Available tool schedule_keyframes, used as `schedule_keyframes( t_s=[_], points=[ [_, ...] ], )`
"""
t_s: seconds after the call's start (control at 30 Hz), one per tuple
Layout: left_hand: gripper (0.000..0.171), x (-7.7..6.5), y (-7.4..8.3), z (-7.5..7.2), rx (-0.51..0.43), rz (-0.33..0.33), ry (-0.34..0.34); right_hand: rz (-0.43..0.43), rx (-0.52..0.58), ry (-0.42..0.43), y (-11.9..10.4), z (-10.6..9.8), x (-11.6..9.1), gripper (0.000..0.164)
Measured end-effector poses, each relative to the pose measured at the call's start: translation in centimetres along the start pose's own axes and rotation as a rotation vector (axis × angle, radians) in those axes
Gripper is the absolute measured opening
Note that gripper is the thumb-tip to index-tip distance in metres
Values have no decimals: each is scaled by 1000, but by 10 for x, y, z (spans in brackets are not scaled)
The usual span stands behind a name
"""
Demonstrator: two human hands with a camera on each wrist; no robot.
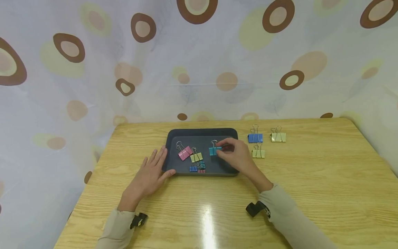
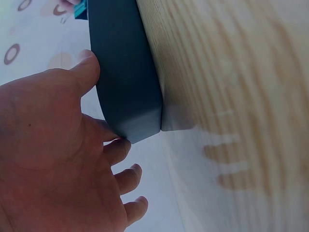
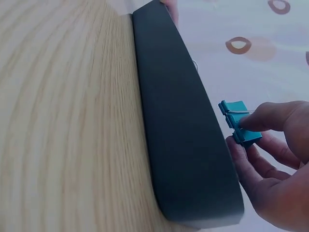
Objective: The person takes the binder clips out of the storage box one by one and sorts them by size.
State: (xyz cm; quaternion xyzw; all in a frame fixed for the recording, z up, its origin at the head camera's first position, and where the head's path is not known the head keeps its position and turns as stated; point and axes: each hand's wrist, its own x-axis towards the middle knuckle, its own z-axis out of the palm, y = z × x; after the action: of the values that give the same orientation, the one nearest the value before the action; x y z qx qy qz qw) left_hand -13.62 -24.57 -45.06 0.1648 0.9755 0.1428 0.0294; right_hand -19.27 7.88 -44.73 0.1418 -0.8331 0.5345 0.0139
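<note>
My right hand (image 1: 237, 157) pinches a teal binder clip (image 1: 214, 151) between thumb and fingers, over the right half of a dark tray (image 1: 222, 168). In the right wrist view that teal clip (image 3: 241, 121) shows above the tray's rim. At the tray's left side my left hand (image 1: 149, 176) rests with fingers extended. Its thumb and a finger touch the tray wall (image 2: 128, 72) in the left wrist view. Inside the tray lie a pink binder clip (image 1: 185, 153), a yellow one (image 1: 196, 157), and small blue (image 1: 193, 169), teal (image 1: 202, 165) and red (image 1: 201, 171) clips.
Right of the tray, a blue binder clip (image 1: 255, 138), a large pale yellow clip (image 1: 278, 137) and a smaller yellow clip (image 1: 258, 154) lie on the wooden table (image 1: 326, 173). Behind the table hangs a patterned cloth (image 1: 202, 62).
</note>
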Motion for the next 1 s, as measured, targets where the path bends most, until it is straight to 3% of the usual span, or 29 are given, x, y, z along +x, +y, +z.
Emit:
schedule_keyframes(
  t_s=[0.57, 1.0],
  points=[
    [84, 1, 1, -1, 2, -5, -7, 20, 66, -7, 8, -42, -34, 20],
    [85, 0, 1, -1, -6, -7, -7, -56, 87, 81, 23, -77, -49, 21]
  ],
)
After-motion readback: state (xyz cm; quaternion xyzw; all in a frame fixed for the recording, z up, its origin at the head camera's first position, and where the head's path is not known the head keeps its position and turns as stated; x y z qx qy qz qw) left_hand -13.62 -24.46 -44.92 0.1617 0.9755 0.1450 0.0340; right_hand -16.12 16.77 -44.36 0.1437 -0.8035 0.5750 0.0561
